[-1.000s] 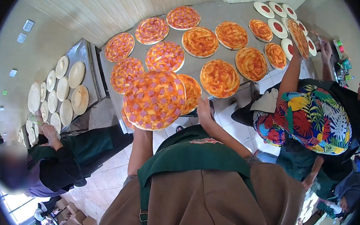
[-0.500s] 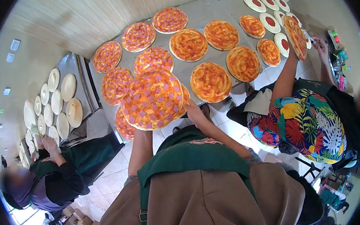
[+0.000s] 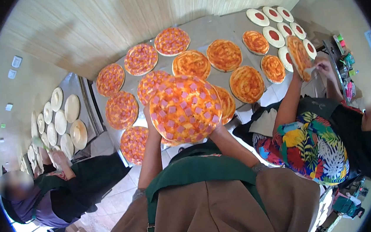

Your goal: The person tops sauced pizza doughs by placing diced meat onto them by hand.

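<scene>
In front of my apron I hold up a round pizza topped with sauce, cheese and pink ham cubes. My left hand supports its left side, with most fingers hidden behind it. At its lower right edge, my right hand grips from below, its fingers also mostly covered. An orange edge shows below the held pizza at lower left; whether it is a second pizza held underneath, I cannot tell. Just behind lies another ham-topped pizza, and a sauced pizza is partly covered at right.
The grey table bears several ham-topped and sauced pizzas, plus dough rounds with red sauce far right. A co-worker in a floral shirt holds a sauced pizza. Another person works at left by plain dough rounds.
The held pizza has moved right and slightly down, and my right hand has moved beneath its edge. The whole view has shifted a little. The co-worker at right still holds a pizza.
</scene>
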Tool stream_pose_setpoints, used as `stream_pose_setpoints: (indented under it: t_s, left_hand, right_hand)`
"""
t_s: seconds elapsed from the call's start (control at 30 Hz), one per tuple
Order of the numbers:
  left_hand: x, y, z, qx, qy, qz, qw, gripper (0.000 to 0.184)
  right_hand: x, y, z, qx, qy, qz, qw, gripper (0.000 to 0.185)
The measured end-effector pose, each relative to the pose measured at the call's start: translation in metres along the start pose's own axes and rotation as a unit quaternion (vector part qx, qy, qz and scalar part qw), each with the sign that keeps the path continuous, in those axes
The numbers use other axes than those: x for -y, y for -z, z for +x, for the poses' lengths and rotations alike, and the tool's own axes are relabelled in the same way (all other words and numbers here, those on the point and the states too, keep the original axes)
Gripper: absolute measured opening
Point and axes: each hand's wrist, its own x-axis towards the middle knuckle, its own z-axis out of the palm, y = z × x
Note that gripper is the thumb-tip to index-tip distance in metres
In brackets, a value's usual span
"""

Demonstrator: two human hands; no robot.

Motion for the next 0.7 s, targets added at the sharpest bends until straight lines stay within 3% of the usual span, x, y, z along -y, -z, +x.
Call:
stream_pose_setpoints:
  t_s: [0.1,0.17,0.23,0.43,0.53,0.63,0.7]
  left_hand:
    - [0.023,0.016,0.017,-0.178,-0.062,0.104,0.977,0.023]
    - [0.03,0.044,0.009,-0.141,0.055,0.148,0.977,0.023]
    - [0.026,0.032,0.002,-0.183,0.133,-0.185,0.956,0.031]
    - [0.039,0.023,-0.025,-0.294,0.174,-0.243,0.908,0.031]
    - [0.036,0.021,-0.038,-0.335,0.168,-0.225,0.9,0.03]
    - [0.034,0.02,-0.047,-0.367,0.158,-0.208,0.893,0.029]
    - [0.03,0.017,-0.047,-0.399,0.158,-0.201,0.881,0.029]
  right_hand:
    - [0.029,-0.012,0.017,0.002,0.035,-0.039,0.999,0.071]
    - [0.056,-0.021,0.038,0.009,0.071,-0.072,0.995,0.072]
    - [0.087,-0.029,0.064,0.016,0.121,-0.109,0.987,0.073]
    - [0.201,-0.022,0.167,-0.013,0.264,-0.191,0.945,0.075]
    - [0.275,0.012,0.225,-0.066,0.281,-0.235,0.928,0.082]
    - [0.333,0.046,0.275,-0.034,0.25,-0.287,0.924,0.094]
    - [0.361,0.063,0.295,-0.141,0.218,-0.292,0.921,0.1]
